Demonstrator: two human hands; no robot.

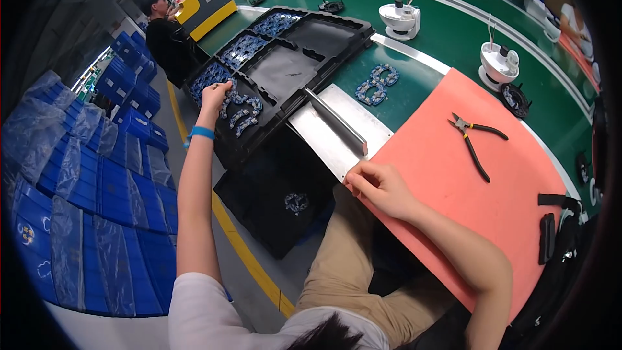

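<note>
My left hand (pixel 216 97) reaches out to the black tray (pixel 272 105), its fingertips pinched on the upper end of a blue curved circuit board (pixel 242 107). That board has a winding outline and lies over the tray's near left compartment. My right hand (pixel 383 189) rests at the near left edge of the pink mat (pixel 427 149), beside a metal plate fixture (pixel 337 131) with a raised bar. Its fingers are curled in, with nothing visible in them. Two joined ring-shaped blue boards (pixel 377 84) lie on the green bench beyond the fixture.
Cutting pliers (pixel 470 142) with black and yellow handles lie spread on the mat. More blue boards (pixel 241 50) fill the tray's far-left compartments. Below it sits a black bin (pixel 272 198). White dispensers (pixel 398 19) line the far side. Blue crates (pixel 116 188) and a co-worker (pixel 170 42) are left.
</note>
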